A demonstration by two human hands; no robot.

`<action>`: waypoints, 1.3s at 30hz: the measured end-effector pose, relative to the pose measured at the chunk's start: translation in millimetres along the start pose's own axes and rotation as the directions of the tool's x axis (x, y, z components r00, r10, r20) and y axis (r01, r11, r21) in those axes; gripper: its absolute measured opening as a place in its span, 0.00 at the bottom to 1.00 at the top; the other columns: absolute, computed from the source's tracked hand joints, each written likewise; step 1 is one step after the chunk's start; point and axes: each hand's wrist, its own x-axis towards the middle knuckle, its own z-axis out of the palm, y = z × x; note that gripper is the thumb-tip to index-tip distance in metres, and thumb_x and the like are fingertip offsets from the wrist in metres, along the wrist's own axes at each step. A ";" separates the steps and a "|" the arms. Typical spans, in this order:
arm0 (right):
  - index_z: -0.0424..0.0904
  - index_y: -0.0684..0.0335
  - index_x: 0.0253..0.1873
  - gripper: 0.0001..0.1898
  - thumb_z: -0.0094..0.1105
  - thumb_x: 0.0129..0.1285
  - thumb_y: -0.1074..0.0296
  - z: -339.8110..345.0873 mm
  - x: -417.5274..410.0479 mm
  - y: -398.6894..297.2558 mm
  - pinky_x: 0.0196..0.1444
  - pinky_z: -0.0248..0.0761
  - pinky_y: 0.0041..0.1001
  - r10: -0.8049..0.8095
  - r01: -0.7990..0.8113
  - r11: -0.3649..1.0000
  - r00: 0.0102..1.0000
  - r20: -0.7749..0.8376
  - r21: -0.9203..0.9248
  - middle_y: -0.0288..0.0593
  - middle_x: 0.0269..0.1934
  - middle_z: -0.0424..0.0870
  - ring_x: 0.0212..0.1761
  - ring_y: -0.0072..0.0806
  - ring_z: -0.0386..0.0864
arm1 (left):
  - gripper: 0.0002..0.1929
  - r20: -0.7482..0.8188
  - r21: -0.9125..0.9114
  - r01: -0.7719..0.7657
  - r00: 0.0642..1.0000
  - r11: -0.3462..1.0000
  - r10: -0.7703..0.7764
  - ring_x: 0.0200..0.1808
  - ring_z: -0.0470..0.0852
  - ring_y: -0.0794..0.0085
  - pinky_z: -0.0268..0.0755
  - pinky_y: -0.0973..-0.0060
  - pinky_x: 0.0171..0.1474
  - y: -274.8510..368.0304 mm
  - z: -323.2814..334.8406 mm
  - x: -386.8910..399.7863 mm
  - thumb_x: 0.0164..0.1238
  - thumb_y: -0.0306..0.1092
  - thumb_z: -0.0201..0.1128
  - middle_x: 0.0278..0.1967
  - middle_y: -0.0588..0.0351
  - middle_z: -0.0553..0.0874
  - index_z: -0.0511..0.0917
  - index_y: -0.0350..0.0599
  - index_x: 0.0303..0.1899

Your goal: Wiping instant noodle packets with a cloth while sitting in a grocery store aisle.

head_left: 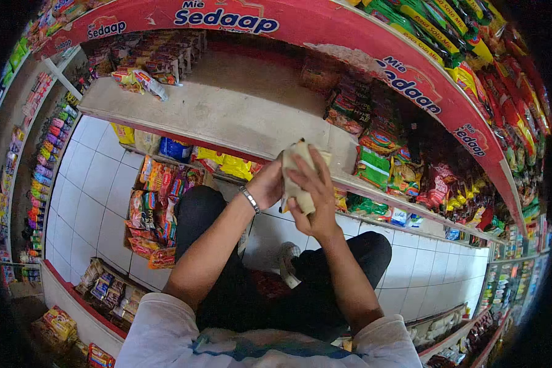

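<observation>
Both hands are together in front of the shelf edge, around a folded pale-yellow cloth (pixel 290 191). My left hand (pixel 267 184) grips it from the left side, with a metal wristband (pixel 250 200) on that wrist. On the other side, my right hand (pixel 316 195) has its fingers spread over the cloth and its thumb below. Beyond them runs a bare stretch of pale shelf board (pixel 239 112). A cardboard box of instant noodle packets (pixel 154 209) rests on the floor beside my left knee.
Noodle packets (pixel 349 108) stand on the shelf's right part, and a loose packet (pixel 138 82) lies at its left. A red Mie Sedaap shelf banner (pixel 285 20) curves overhead. Yellow packets (pixel 234 166) sit below the board. Side shelves (pixel 50 161) border the white tile floor (pixel 89 179).
</observation>
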 end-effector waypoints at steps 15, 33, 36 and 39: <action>0.77 0.63 0.62 0.27 0.65 0.59 0.58 14.8 -3.1 -27.7 0.74 0.52 0.59 -0.036 0.035 0.999 0.992 0.124 0.010 0.47 0.72 0.69 0.79 0.56 0.55 | 0.32 -0.074 -0.190 -0.034 0.997 0.981 0.020 0.41 0.88 0.65 0.82 0.68 0.48 0.9 -47.6 32.9 0.71 0.73 0.47 0.39 0.56 0.87 0.79 0.55 0.52; 0.58 0.62 0.77 0.38 0.57 0.66 0.51 40.3 -3.8 -7.0 0.76 0.44 0.58 0.057 -0.053 0.996 0.997 0.056 -0.069 0.58 0.79 0.53 0.81 0.61 0.47 | 0.33 -0.091 -0.372 -0.058 0.996 0.926 0.025 0.51 0.85 0.62 0.78 0.62 0.58 6.3 -20.1 10.5 0.71 0.71 0.49 0.50 0.55 0.86 0.80 0.50 0.53; 0.57 0.62 0.78 0.38 0.56 0.68 0.51 44.4 -7.3 0.4 0.76 0.43 0.58 0.207 -0.208 0.978 0.973 -0.099 0.003 0.59 0.79 0.52 0.81 0.61 0.46 | 0.31 -0.228 -0.317 -0.186 0.967 0.930 0.115 0.52 0.84 0.63 0.76 0.61 0.60 12.9 -1.8 9.1 0.74 0.68 0.47 0.51 0.55 0.85 0.78 0.50 0.56; 0.55 0.62 0.79 0.39 0.55 0.68 0.50 47.8 -9.7 -18.5 0.75 0.43 0.60 0.212 -0.213 0.973 0.977 -0.013 -0.085 0.58 0.80 0.50 0.81 0.61 0.45 | 0.32 -0.234 -0.287 -0.279 0.948 0.916 0.216 0.52 0.84 0.62 0.75 0.62 0.60 2.0 -38.2 26.9 0.76 0.67 0.44 0.51 0.52 0.84 0.75 0.47 0.59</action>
